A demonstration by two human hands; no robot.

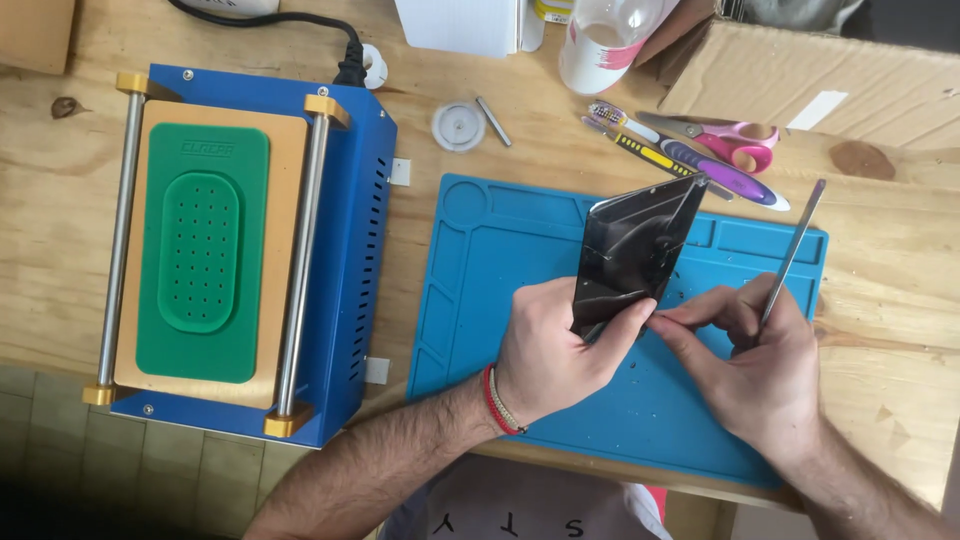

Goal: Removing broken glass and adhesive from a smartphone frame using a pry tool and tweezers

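My left hand (pixel 551 352) grips the lower end of a black glossy phone screen panel (pixel 633 250), holding it tilted up over the blue work mat (pixel 460 300). My right hand (pixel 752 360) touches the panel's lower corner with its fingertips. That same hand also holds a thin metal spudger (pixel 793 252) that points up and to the right. Small dark crumbs lie on the mat below the hands.
A blue heating machine (pixel 350 230) with a green perforated pad (pixel 203 250) stands at the left. Behind the mat lie pink scissors (pixel 735 140), a purple knife (pixel 715 172), a yellow-black tool (pixel 650 152), a round lid (pixel 458 126), a bottle (pixel 605 45) and a cardboard box (pixel 840 85).
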